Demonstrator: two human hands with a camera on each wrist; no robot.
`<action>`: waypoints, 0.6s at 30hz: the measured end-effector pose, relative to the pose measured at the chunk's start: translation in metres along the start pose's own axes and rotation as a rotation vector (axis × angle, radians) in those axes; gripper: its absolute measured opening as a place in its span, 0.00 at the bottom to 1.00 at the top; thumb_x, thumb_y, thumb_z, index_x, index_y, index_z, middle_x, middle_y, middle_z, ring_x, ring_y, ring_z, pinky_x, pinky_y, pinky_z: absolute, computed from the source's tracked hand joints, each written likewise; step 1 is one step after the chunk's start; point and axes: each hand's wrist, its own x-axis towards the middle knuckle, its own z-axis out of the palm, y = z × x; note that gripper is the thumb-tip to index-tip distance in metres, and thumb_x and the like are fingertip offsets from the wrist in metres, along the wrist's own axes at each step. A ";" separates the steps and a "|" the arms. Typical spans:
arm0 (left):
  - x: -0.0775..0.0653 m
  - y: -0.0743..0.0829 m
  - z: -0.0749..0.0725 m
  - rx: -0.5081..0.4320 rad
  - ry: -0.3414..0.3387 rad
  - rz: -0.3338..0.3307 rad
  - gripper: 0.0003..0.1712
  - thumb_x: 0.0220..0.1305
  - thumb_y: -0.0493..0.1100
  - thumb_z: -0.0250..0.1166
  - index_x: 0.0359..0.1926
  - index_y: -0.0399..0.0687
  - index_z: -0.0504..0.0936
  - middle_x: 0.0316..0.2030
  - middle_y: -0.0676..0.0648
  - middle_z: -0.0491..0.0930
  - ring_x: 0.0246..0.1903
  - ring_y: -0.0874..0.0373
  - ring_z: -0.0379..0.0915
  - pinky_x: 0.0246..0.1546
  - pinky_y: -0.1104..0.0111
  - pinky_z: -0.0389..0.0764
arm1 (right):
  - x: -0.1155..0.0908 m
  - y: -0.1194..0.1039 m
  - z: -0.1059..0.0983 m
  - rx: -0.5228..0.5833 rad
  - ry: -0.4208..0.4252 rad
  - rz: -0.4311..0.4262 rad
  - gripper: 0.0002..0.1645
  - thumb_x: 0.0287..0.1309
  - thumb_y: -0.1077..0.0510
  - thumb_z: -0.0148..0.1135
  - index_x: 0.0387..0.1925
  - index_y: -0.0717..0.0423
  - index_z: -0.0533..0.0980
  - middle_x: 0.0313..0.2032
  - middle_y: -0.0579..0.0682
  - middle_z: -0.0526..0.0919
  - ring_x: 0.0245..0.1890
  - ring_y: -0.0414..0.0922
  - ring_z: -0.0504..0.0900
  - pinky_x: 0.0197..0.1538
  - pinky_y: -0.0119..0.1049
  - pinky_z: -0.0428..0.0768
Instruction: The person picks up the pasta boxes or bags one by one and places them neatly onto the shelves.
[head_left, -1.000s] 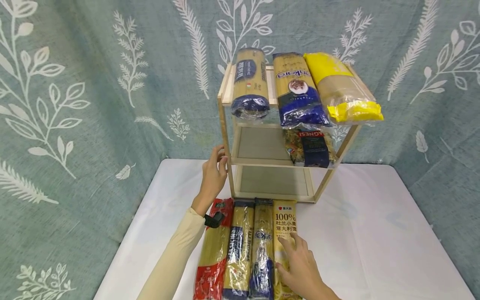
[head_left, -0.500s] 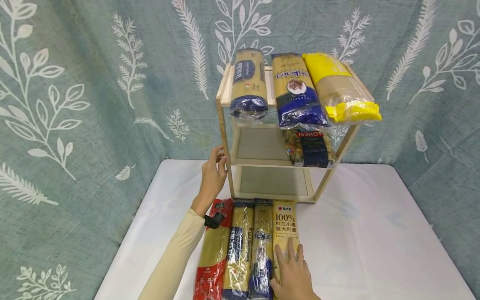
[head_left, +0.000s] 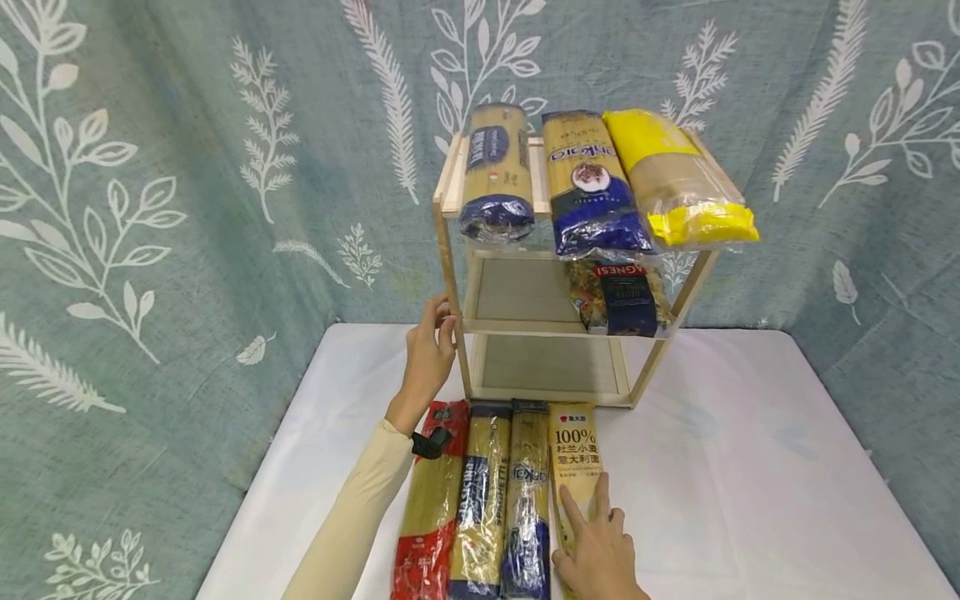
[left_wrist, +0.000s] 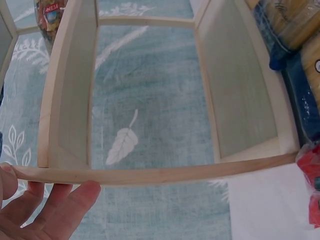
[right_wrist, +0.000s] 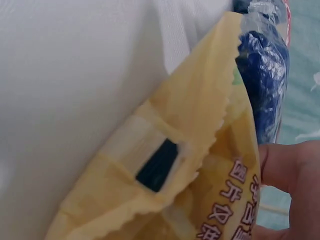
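In the head view, my left hand grips the left front post of a wooden shelf rack; the left wrist view has the thumb and fingers on opposite sides of that bar. My right hand lies over the lower part of a yellow spaghetti pack, thumb at its left edge and fingers spread toward the right edge. Close up in the right wrist view, the pack's crimped end fills the middle, with fingers holding its side. Part of the pack is hidden under the hand.
Left of the yellow pack lie a navy-ended spaghetti pack, another spaghetti pack and a red pack. On the rack's top rest three pasta bags, including a yellow one. A dark Agnesi bag sits on the middle shelf.
My right hand first shifts down over the yellow pack, then turns slightly right, its fingers spreading across it. My left hand stays on the post.
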 end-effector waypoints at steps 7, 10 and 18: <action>-0.002 0.001 0.002 -0.024 -0.021 -0.026 0.18 0.71 0.33 0.51 0.59 0.35 0.66 0.45 0.33 0.79 0.38 0.44 0.80 0.25 0.65 0.83 | -0.003 0.017 -0.005 -0.009 -0.045 0.028 0.49 0.40 0.44 0.70 0.68 0.41 0.64 0.68 0.75 0.42 0.40 0.63 0.70 0.18 0.42 0.70; -0.002 0.001 0.002 -0.014 -0.021 -0.035 0.18 0.71 0.33 0.51 0.60 0.35 0.66 0.45 0.32 0.79 0.38 0.44 0.80 0.25 0.64 0.83 | -0.005 0.025 -0.003 -0.048 -0.008 0.027 0.47 0.42 0.41 0.68 0.67 0.39 0.64 0.67 0.75 0.46 0.41 0.63 0.71 0.18 0.42 0.71; -0.001 0.000 -0.001 -0.003 -0.009 -0.019 0.18 0.71 0.35 0.51 0.60 0.35 0.66 0.45 0.32 0.79 0.35 0.44 0.80 0.26 0.61 0.83 | -0.003 0.032 0.000 -0.033 0.074 -0.088 0.41 0.48 0.46 0.67 0.66 0.42 0.66 0.56 0.75 0.62 0.36 0.61 0.71 0.11 0.35 0.68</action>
